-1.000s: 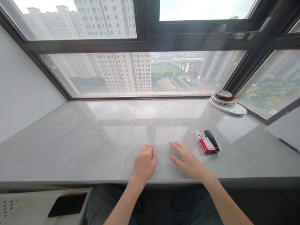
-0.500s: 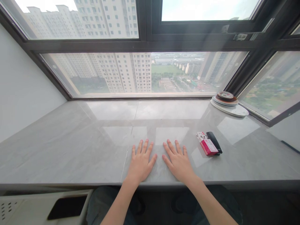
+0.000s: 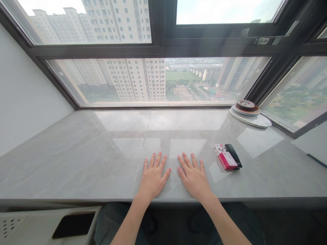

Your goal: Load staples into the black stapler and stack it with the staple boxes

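Note:
Both hands rest palm down on a glossy grey marbled ledge (image 3: 76, 163), near its front edge. My left hand (image 3: 154, 177) has its fingers spread and holds nothing. Beside it, a short gap to the right, my right hand (image 3: 194, 177) also lies flat with fingers apart. A small red and white box (image 3: 226, 157) is on the ledge to the right of my right hand, not touched by it. Against the box's right side lies a black item (image 3: 233, 156), which I cannot identify.
Stacked round plates or discs (image 3: 247, 110) sit in the back right corner by the dark window frame (image 3: 158, 51). A white wall (image 3: 28, 92) bounds the left. Below the ledge at lower left is a pale bin-like container (image 3: 30, 224) with a dark opening.

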Tool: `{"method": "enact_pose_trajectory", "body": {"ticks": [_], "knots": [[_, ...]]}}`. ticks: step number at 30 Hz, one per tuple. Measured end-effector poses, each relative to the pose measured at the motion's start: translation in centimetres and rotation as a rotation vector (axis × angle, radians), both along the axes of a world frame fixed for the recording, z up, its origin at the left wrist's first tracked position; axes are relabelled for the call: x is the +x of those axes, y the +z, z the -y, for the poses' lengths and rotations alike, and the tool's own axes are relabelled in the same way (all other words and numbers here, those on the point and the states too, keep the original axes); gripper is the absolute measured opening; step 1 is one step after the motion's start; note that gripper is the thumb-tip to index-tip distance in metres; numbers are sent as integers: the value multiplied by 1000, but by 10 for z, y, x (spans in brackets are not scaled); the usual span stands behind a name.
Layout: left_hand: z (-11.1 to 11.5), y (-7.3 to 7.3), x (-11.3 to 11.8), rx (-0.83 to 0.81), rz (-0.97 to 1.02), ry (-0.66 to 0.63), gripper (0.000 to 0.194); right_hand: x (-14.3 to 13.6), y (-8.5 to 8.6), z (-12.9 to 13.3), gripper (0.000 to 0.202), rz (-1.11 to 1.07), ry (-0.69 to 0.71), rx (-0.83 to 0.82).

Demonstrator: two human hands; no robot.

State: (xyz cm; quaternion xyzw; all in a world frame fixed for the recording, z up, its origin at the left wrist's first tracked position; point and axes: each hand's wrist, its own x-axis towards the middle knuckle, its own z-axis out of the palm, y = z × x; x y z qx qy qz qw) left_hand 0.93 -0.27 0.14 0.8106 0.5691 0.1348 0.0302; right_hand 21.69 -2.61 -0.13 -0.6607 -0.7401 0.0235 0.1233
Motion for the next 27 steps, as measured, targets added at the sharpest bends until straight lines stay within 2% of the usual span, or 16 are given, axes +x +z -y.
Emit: {"method": "enact_pose_trajectory", "body": {"ticks": [27], "knots": [[2,0,-3,13,-8,-11,60,0,-1,1,60,22,-3,-8]]}}
